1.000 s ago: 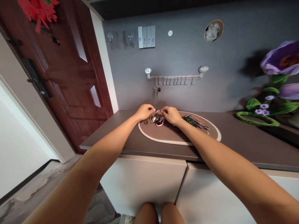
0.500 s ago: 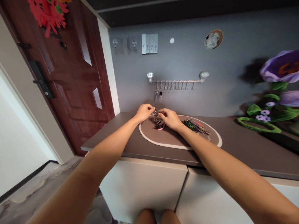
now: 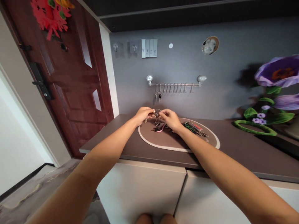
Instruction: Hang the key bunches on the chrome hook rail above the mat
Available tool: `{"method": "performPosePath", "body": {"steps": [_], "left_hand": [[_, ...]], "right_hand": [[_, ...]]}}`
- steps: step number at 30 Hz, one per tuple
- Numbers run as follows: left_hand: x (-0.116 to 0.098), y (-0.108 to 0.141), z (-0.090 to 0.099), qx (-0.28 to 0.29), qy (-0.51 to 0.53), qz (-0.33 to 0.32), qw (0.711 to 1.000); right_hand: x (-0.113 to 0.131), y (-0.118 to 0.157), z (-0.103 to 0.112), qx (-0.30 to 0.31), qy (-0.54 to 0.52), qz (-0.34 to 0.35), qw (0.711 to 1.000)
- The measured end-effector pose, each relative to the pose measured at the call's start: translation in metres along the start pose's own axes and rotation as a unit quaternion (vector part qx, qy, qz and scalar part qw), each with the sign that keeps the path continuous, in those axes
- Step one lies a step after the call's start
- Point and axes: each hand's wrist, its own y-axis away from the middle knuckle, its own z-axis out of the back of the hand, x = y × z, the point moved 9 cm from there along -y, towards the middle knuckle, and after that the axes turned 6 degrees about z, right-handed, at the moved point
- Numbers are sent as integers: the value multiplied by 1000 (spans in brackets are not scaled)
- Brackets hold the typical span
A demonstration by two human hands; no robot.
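Note:
Between my hands, above the oval mat [image 3: 163, 148], is a metal key ring [image 3: 158, 110] with keys hanging from it. My left hand [image 3: 144, 114] pinches the ring's left side, and a small brass-coloured piece shows under its fingers. On the right side of the ring, my right hand [image 3: 171, 119] is closed with thumb and fingertips. Just below lie dark keys with a pink loop [image 3: 159, 128] on the mat. More keys [image 3: 201, 132] and a black-and-green item [image 3: 188, 126] lie to the right of my right hand.
A hook rail [image 3: 175, 84] is fixed to the grey wall, with two small key sets [image 3: 160, 96] on its left hooks. Purple artificial flowers [image 3: 277, 73] stand at the right. A dark red door [image 3: 77, 90] is at the left. White cabinet doors [image 3: 142, 186] are below the counter.
The ring now shows more clearly between my fingertips, and a brass-coloured piece has come into view under my left hand. The camera view has tilted slightly upward.

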Motion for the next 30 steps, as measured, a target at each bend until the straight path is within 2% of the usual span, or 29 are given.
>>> {"method": "performPosePath", "body": {"steps": [6,14,17,20,25,30], "left_hand": [[0,8,-6,28,95,39,994],[9,9,-19,81,58,57,993],[12,8,-23,104,25,43,993],[12,8,-24,104,-17,24,994],[-4,11,-25,101,-18,-44,994],[-14,12,-22,72,-34,-92,992]], "right_hand": [[0,1,5,-28,-77,-34,996],[9,-2,11,-50,-102,-1,993],[11,0,11,-55,-118,1,991],[11,0,11,-59,-116,1,992],[11,-3,12,-46,-71,37,996],[12,-3,10,-31,-36,53,997]]}}
